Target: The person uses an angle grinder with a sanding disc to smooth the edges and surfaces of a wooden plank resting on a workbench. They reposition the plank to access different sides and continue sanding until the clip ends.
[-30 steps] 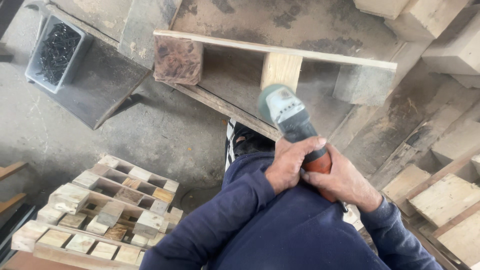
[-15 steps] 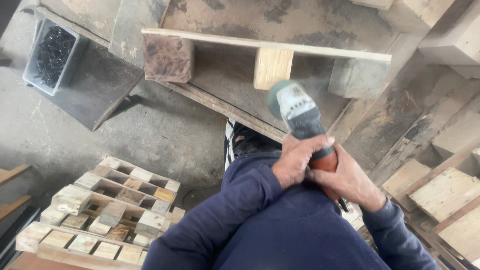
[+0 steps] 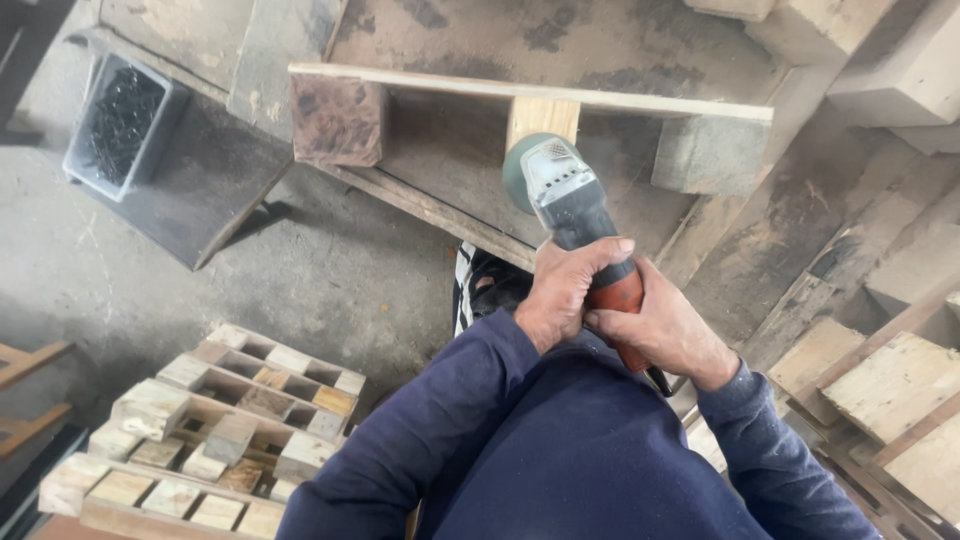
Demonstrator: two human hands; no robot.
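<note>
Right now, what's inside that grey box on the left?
The grey box is filled with a heap of small dark metal pieces, probably nails or screws; they are too small to tell which. The heap covers the bottom of the box, so nothing underneath it shows.

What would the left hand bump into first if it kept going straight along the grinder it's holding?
Probably the pale wooden block under the plank: the left hand points up along the grinder, whose disc looks at or almost at that block. Depth is unclear.
</note>
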